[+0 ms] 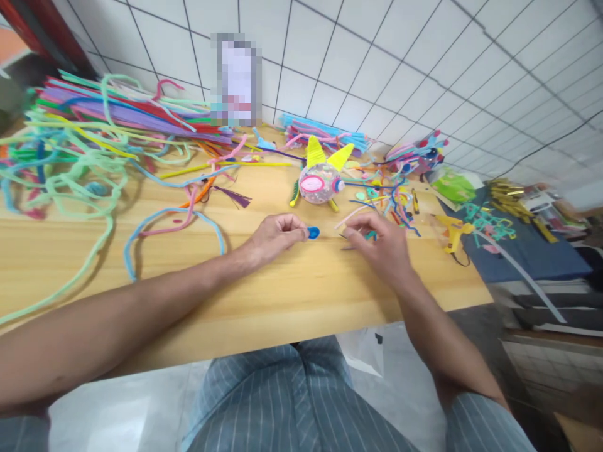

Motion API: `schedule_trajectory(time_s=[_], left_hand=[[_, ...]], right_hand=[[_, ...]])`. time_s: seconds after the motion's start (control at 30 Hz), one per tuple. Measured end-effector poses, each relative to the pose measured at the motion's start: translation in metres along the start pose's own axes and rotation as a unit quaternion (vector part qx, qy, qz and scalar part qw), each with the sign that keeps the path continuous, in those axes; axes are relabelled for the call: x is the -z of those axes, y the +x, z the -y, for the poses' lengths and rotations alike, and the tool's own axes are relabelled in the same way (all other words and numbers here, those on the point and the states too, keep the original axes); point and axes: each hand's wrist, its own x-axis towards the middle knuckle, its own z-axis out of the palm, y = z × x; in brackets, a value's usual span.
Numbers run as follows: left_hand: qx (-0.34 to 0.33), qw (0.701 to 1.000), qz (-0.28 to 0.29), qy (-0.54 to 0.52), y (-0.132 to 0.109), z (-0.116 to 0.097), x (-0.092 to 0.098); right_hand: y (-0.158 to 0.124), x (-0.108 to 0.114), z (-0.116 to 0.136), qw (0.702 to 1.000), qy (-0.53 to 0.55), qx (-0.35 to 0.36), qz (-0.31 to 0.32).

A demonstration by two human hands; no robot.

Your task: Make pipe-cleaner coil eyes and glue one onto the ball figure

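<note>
My left hand [281, 234] pinches a small, dark blue coiled disc [313, 233], seemingly wound pipe cleaner, between thumb and fingertips. To its right, my right hand [379, 245] hovers over the table with thumb and fingers drawn together. What they hold, if anything, I cannot make out. A thin pale pink strip [351, 215] and a bit of teal [371, 235] show beside those fingers. Just beyond both hands stands a round, glittery creature [323, 182] with yellow pointed ears [315, 150], a pink-edged oval eye and a blue round piece on its side.
Loose pipe cleaners [80, 182] tangle at the left, before a thick bundle [141, 113]. A blue pipe cleaner loop [127, 248] lies near my left forearm. Colourful scraps [393, 198] lie at the right, with a yellow glue gun [453, 233] by the table's right edge. White tiled wall stands behind.
</note>
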Motion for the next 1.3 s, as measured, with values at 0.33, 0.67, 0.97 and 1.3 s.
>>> schedule_trajectory(time_s=[0.33, 0.67, 0.97, 1.3], left_hand=[[-0.013, 1.000, -0.006, 0.005, 0.000, -0.002, 0.000], [-0.002, 1.000, 0.011, 0.018, 0.000, -0.002, 0.001], [0.004, 0.999, 0.024, 0.030, 0.001, 0.000, 0.003], [0.007, 1.000, 0.029, 0.006, 0.001, 0.000, 0.003]], right_hand=[[0.003, -0.059, -0.009, 0.974, 0.175, -0.093, 0.107], [-0.005, -0.066, -0.016, 0.965, 0.217, -0.095, 0.109], [-0.008, -0.066, -0.020, 0.969, 0.208, -0.088, 0.104], [-0.008, -0.068, -0.020, 0.954, 0.269, -0.094, 0.088]])
